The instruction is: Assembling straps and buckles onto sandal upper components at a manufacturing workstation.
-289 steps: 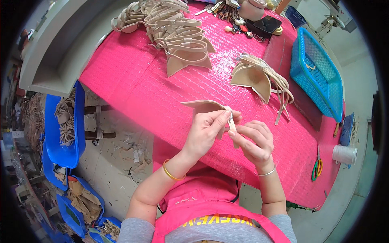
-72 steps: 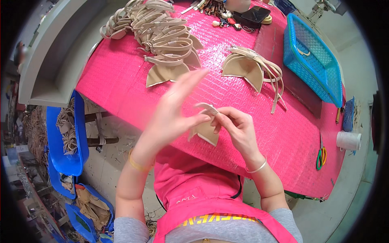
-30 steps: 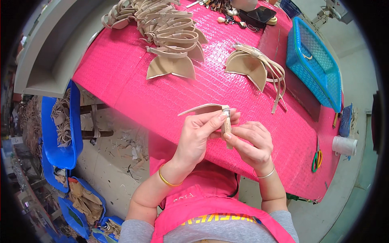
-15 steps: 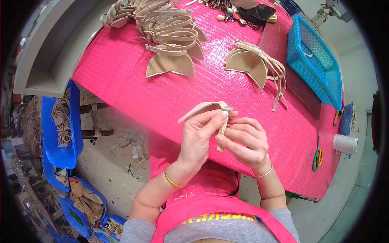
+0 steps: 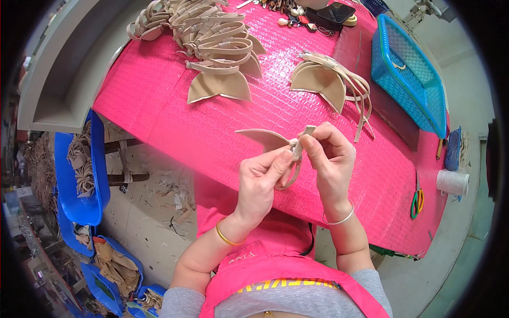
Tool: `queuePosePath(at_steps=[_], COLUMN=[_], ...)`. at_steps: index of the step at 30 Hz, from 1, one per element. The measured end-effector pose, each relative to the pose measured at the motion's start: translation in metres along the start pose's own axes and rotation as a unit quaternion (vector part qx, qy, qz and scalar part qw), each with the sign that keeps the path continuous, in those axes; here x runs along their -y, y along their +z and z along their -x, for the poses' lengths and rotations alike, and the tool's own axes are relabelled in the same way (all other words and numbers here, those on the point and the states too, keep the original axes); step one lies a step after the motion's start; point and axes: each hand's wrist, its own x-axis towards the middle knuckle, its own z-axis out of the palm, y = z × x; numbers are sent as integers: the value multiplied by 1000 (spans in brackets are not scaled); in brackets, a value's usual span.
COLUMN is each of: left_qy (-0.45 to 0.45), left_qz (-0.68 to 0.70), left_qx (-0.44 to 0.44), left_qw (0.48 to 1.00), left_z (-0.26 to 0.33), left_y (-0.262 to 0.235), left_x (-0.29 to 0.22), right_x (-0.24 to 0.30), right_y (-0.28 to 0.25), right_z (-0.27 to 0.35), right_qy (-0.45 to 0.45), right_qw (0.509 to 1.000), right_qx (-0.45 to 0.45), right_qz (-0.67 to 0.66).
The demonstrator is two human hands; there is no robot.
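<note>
Above the near edge of the table I hold a beige shoe heel piece (image 5: 263,137) with a narrow strap. My left hand (image 5: 258,180) pinches it where the strap meets the curved panel, thumb on top. Between thumb and forefinger, my right hand (image 5: 334,159) grips the strap (image 5: 309,130), whose tip sticks up past the fingers. Part of the strap loops down between the two hands. A small buckle seems to sit at the left fingertips, mostly hidden. Farther off lie a row of similar strapped pieces (image 5: 220,87) and a smaller stack with loose straps (image 5: 319,82).
The table has a shiny pink cover (image 5: 154,114). On the right are a blue basket (image 5: 408,90), scissors (image 5: 417,204) and a white thread spool (image 5: 452,182). Blue bins (image 5: 82,204) with beige parts stand low on the left, beside a grey shelf frame (image 5: 58,100).
My right hand has risen and turned upright, drawing the strap end up above the left fingertips. The strap now bends into a loop below. My left hand stays nearly in place.
</note>
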Motion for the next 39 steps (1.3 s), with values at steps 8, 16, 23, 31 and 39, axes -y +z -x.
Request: queuePosePath(at_steps=[8,16,23,31,39], left_qy=[16,27,-24,-4,-25], left_qz=[-20,-16,-10,-31,-91], left_qx=[-12,6,2,-10,60], left_qw=[1000,1000,1000,999,994], left_z=[-5,3,-2,2,-11], left_y=[-3,0,-10,-5,-21], left_x=[5,2,-3,-2,-10], right_x=[0,-5,2,-14,-17], right_y=[-2,4,-1,-3,-2], right_z=[6,2,5,3,16], right_qy=[-108,33,-103,-19,126], right_qw=[979,999,972,985,967], right_qx=[62,23,108,44,45], right_qz=[164,35,179,168,-215])
